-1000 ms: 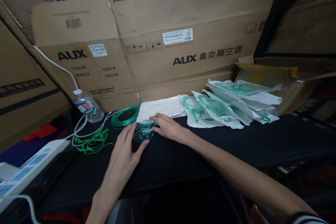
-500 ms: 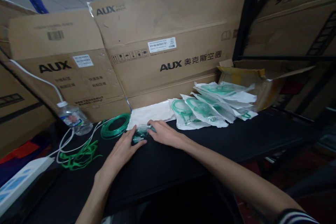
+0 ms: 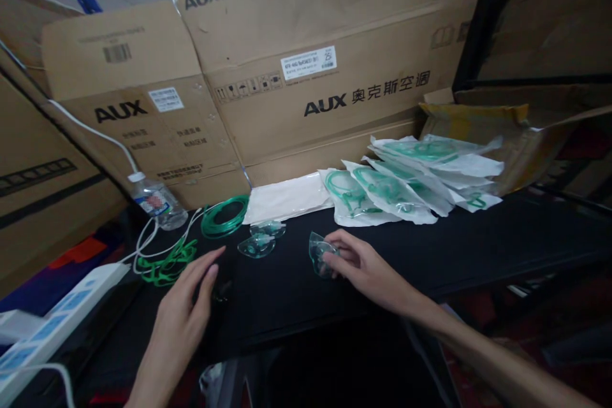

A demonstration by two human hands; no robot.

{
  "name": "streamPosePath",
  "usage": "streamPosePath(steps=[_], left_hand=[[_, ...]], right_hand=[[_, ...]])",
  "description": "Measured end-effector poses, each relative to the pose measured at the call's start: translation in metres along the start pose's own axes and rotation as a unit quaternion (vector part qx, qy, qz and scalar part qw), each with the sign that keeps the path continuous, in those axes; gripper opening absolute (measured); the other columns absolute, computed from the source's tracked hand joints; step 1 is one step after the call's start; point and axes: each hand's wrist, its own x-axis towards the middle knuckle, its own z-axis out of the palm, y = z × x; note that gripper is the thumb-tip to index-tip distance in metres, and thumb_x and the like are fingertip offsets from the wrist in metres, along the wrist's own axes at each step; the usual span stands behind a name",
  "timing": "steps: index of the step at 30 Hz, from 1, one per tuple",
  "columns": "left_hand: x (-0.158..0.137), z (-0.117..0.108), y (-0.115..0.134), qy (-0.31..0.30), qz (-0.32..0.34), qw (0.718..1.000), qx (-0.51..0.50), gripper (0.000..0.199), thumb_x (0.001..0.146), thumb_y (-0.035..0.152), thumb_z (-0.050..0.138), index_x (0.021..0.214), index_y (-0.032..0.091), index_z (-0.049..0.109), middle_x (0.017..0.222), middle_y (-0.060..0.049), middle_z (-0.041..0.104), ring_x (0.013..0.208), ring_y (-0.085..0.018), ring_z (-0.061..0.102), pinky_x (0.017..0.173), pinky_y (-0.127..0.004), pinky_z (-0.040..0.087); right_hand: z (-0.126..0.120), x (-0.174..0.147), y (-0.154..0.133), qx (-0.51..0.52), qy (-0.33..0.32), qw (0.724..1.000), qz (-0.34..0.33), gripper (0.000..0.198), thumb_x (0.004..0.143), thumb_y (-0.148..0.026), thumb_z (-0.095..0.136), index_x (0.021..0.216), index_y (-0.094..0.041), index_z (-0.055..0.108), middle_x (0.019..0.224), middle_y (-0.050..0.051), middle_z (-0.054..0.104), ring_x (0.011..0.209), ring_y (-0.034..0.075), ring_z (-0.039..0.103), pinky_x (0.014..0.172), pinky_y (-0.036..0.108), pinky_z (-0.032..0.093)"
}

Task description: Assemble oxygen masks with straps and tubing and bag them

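My right hand (image 3: pixel 356 262) grips a clear green oxygen mask (image 3: pixel 319 256) between thumb and fingers, just above the black tabletop. To its left, two more masks lie close together on the table: a nearer oxygen mask (image 3: pixel 257 246) and a farther mask (image 3: pixel 275 228), partly overlapping. My left hand (image 3: pixel 189 303) is empty, its fingers stretched forward and the thumb apart, beside the green elastic straps (image 3: pixel 167 262). A coil of green tubing (image 3: pixel 224 217) lies behind the straps. White paper pouches (image 3: pixel 289 197) are stacked behind the masks.
Sealed pouches with green masks and tubing (image 3: pixel 382 191) fan out at the right. Large cardboard boxes (image 3: pixel 268 115) wall off the back. A plastic bottle (image 3: pixel 160 204), white cables and a power strip (image 3: pixel 67 325) stand at the left. An open carton (image 3: pixel 478 121) is at far right.
My hands have parted from the masks at the centre. The right has moved right with one mask in it; the left has drawn back to the left, empty. The view has shifted slightly.
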Motion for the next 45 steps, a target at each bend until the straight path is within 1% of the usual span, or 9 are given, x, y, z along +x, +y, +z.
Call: streamPosePath(steps=[3,6,11,17,24,28,31,39,45], left_hand=[[-0.036,-0.007,-0.023,-0.02,-0.026,0.999,0.033,0.045,0.099,0.053,0.049,0.134,0.03,0.064,0.137,-0.005,0.07,0.125,-0.029,0.067,0.1,-0.042,0.059],[-0.051,-0.005,-0.034,-0.054,-0.042,0.997,0.039,0.054,0.093,0.057,0.059,0.141,0.031,0.061,0.14,-0.005,0.068,0.124,-0.029,0.068,0.08,-0.035,0.067],[-0.044,0.001,-0.03,-0.056,-0.033,0.998,0.018,0.051,0.091,0.063,0.059,0.127,0.029,0.072,0.124,-0.002,0.077,0.115,-0.028,0.073,0.1,-0.043,0.061],[-0.03,0.0,-0.027,-0.09,-0.016,0.995,0.048,0.052,0.087,0.064,0.066,0.127,0.033,0.073,0.123,-0.004,0.076,0.113,-0.029,0.072,0.099,-0.044,0.06],[-0.014,0.001,-0.021,-0.101,0.039,0.993,0.044,0.04,0.087,0.066,0.065,0.105,0.033,0.081,0.11,-0.004,0.077,0.103,-0.026,0.074,0.089,-0.037,0.063],[-0.015,0.002,-0.022,-0.065,0.049,0.996,0.044,0.036,0.087,0.06,0.07,0.108,0.032,0.078,0.11,-0.002,0.077,0.102,-0.025,0.074,0.092,-0.034,0.061],[-0.014,0.005,-0.007,-0.039,0.054,0.998,0.003,0.033,0.09,0.052,0.071,0.116,0.032,0.073,0.11,0.0,0.078,0.098,-0.021,0.076,0.09,-0.027,0.061],[0.01,0.032,0.081,-0.087,0.15,0.971,-0.161,0.027,0.09,0.034,0.077,0.117,0.035,0.072,0.101,0.004,0.079,0.084,-0.012,0.075,0.072,-0.015,0.06],[0.014,0.051,0.09,-0.112,0.182,0.96,-0.178,0.03,0.087,0.031,0.08,0.117,0.033,0.073,0.1,0.003,0.078,0.083,-0.013,0.076,0.072,-0.015,0.061]], right_hand=[[0.002,-0.011,-0.001,0.064,-0.023,0.997,0.023,0.024,0.098,-0.043,0.058,0.103,-0.019,0.058,0.088,0.005,0.073,0.079,0.019,0.072,0.072,0.03,0.056],[0.002,-0.013,-0.003,0.095,-0.029,0.994,0.039,0.027,0.097,-0.046,0.061,0.104,-0.02,0.058,0.089,0.004,0.071,0.081,0.018,0.071,0.074,0.031,0.055],[0.0,-0.014,-0.003,0.101,-0.043,0.992,0.055,0.028,0.097,-0.047,0.064,0.104,-0.021,0.061,0.092,0.002,0.069,0.086,0.018,0.066,0.078,0.03,0.051],[-0.001,-0.017,-0.004,0.065,-0.056,0.994,0.063,0.024,0.1,-0.046,0.06,0.104,-0.023,0.064,0.093,0.0,0.064,0.088,0.018,0.061,0.078,0.029,0.047],[-0.002,-0.017,-0.003,0.052,-0.072,0.993,0.077,0.022,0.101,-0.046,0.059,0.105,-0.025,0.066,0.097,0.0,0.065,0.09,0.019,0.063,0.08,0.029,0.047],[0.0,-0.015,-0.004,0.059,-0.067,0.993,0.081,0.021,0.1,-0.044,0.06,0.104,-0.024,0.065,0.097,0.001,0.066,0.09,0.019,0.063,0.08,0.03,0.048],[0.002,-0.014,-0.005,0.04,-0.056,0.994,0.087,0.02,0.097,-0.041,0.062,0.101,-0.022,0.066,0.091,0.001,0.065,0.085,0.018,0.061,0.074,0.029,0.047],[0.008,-0.013,-0.002,-0.006,-0.031,0.995,0.09,0.009,0.087,-0.026,0.067,0.093,-0.019,0.069,0.076,-0.003,0.062,0.068,0.013,0.051,0.06,0.024,0.039],[0.002,-0.014,-0.011,-0.006,-0.053,0.996,0.074,0.017,0.093,-0.027,0.062,0.099,-0.019,0.076,0.083,-0.001,0.069,0.073,0.014,0.056,0.066,0.024,0.042]])
